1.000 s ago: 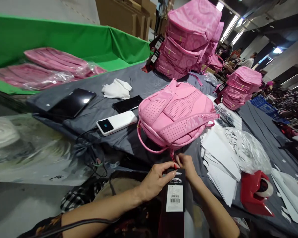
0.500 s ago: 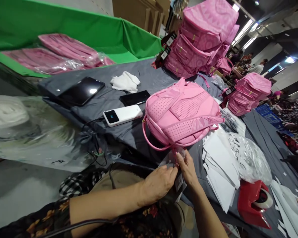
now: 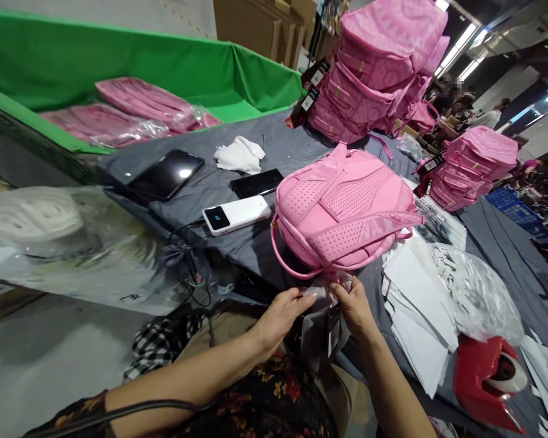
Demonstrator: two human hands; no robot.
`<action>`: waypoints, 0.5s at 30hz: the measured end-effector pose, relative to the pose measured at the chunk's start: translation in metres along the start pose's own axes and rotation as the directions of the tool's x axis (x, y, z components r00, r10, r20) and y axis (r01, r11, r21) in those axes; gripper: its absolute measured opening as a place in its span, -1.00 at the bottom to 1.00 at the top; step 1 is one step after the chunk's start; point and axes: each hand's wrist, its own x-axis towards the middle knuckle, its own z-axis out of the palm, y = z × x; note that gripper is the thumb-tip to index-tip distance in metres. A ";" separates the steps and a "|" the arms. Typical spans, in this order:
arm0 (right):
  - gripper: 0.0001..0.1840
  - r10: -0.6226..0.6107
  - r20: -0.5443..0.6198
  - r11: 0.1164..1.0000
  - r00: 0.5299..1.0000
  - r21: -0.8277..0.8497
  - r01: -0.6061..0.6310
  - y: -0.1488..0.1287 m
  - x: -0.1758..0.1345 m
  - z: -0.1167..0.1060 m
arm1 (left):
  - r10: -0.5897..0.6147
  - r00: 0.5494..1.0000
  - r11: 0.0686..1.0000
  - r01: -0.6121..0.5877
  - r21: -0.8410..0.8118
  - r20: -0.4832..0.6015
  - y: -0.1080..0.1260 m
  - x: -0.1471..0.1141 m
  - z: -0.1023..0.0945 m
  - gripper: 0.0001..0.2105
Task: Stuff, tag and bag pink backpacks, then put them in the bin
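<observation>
A pink backpack (image 3: 347,210) lies on the grey cloth with its padded straps facing up, its near end at the table edge. Just below that end, my left hand (image 3: 285,313) pinches the side of a clear plastic bag (image 3: 317,322). My right hand (image 3: 354,304) is closed at the bag's top, by the pink loop of the backpack. A dark hang tag (image 3: 333,328) shows between my hands, in or behind the plastic. Exactly what the right fingertips grip is partly hidden.
A white power bank (image 3: 237,214), a black phone (image 3: 256,182) and a dark tablet (image 3: 167,173) lie left. White paper sheets (image 3: 420,316), a crumpled plastic bag (image 3: 479,292) and a red tape dispenser (image 3: 488,383) lie right. Stacked pink backpacks (image 3: 374,73) stand behind; a green-lined bin (image 3: 256,79) is far left.
My left hand has moved left, away from my right, and its fingers have straightened into a pinch. The clear bag is spread wider and the dark tag shows more. The view has shifted slightly.
</observation>
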 end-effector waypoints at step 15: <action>-0.61 -0.401 0.082 0.763 0.912 -0.522 0.382 -0.008 -0.001 -0.027 | -0.163 0.904 0.947 0.032 -0.318 -0.395 -0.011 0.030 0.021 -0.66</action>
